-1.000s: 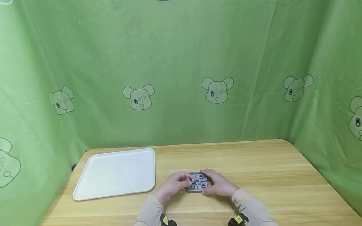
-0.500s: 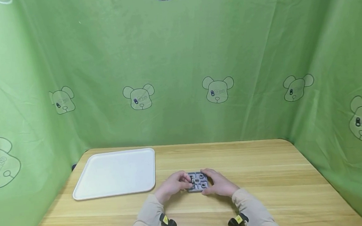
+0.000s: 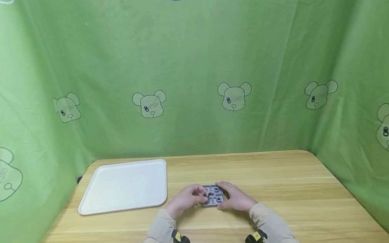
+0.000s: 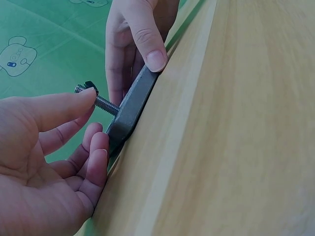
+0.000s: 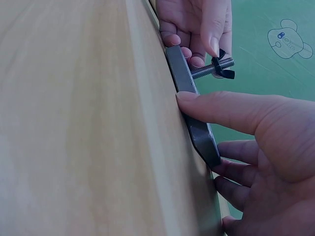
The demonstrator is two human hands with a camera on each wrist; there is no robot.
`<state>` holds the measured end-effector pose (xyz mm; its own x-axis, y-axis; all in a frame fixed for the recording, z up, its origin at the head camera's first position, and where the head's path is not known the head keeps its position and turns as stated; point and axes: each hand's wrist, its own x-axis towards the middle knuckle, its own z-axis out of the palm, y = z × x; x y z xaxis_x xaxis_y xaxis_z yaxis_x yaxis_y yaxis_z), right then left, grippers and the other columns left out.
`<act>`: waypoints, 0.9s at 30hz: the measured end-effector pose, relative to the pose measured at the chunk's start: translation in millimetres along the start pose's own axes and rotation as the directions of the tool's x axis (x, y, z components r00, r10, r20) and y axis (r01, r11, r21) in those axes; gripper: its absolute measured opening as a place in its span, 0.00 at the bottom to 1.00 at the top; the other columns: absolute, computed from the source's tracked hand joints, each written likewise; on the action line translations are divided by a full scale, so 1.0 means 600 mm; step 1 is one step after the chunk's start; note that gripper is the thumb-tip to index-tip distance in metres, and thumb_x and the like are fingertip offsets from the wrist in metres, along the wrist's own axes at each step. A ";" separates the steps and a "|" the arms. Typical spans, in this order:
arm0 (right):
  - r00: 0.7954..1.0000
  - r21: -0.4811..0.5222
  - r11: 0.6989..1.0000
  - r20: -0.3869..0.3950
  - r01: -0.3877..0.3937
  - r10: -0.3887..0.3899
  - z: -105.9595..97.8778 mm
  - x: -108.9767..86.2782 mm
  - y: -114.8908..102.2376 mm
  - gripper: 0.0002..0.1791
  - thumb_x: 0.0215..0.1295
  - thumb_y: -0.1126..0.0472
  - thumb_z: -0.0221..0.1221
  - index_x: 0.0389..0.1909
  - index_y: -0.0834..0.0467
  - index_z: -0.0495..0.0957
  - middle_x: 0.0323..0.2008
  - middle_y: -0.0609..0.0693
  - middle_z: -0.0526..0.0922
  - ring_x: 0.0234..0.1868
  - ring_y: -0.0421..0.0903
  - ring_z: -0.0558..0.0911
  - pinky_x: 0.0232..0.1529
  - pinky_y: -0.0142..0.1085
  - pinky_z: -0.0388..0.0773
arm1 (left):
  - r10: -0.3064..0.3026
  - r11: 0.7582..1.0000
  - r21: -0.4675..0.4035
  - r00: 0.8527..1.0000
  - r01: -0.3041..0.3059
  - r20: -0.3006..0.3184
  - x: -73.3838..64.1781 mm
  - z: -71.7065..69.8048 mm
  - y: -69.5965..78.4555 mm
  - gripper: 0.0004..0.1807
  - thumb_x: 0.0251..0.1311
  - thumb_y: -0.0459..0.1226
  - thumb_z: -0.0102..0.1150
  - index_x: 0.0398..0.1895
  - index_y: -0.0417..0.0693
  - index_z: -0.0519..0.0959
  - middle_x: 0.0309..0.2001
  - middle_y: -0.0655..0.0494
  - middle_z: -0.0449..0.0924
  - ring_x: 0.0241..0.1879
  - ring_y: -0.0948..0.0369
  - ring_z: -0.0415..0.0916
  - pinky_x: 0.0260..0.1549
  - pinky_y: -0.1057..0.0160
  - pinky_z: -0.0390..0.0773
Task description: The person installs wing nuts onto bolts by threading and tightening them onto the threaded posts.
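A square grey metal plate [image 3: 216, 200] with round recesses lies flat on the table. From it a threaded bolt [image 4: 107, 105] stands up, carrying a black wing nut [image 5: 220, 68] close to its free end. My left hand [image 3: 184, 199] has its thumb against the wing nut and a finger behind it, pinching it; the other fingers curl beside the plate's left edge. My right hand [image 3: 236, 198] grips the plate's right side, thumb on the near edge and fingers at the far edge. The nut is tiny and partly covered by fingers in the head view.
A white rectangular tray [image 3: 127, 187] lies at the left back of the wooden table [image 3: 284, 191]. Green curtains [image 3: 189, 60] with printed bear heads enclose the table at the back and sides.
My left fingers have shifted slightly around the wing nut, whose dark wings show at a different angle. My right hand and the plate stay in place.
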<state>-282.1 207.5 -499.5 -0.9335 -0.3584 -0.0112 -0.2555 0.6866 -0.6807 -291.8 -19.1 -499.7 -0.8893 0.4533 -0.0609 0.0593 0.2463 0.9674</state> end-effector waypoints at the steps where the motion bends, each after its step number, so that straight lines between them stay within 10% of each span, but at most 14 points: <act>1: 1.000 -0.001 1.000 -0.001 -0.001 0.001 0.000 0.000 0.000 0.50 0.45 0.52 0.73 0.71 0.59 0.62 0.71 0.65 0.61 0.71 0.67 0.60 0.69 0.65 0.53 | 0.000 1.000 0.001 1.000 0.000 0.000 0.001 0.000 0.000 0.12 0.56 0.33 0.62 0.44 0.38 0.77 0.32 0.57 0.73 0.32 0.62 0.69 0.30 0.67 0.70; 27: 1.000 0.008 1.000 -0.008 0.005 -0.005 0.001 -0.001 -0.005 0.49 0.45 0.55 0.73 0.70 0.61 0.62 0.71 0.67 0.61 0.71 0.68 0.60 0.69 0.65 0.54 | 0.017 1.000 -0.009 1.000 -0.017 -0.024 -0.002 0.001 0.001 0.08 0.57 0.29 0.60 0.37 0.35 0.73 0.31 0.57 0.71 0.31 0.62 0.68 0.30 0.68 0.71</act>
<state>-280.7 205.6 -497.8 -0.9342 -0.3568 -0.0019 -0.2582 0.6796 -0.6866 -290.2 -18.9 -499.1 -0.8986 0.4371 -0.0384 0.0708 0.2308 0.9704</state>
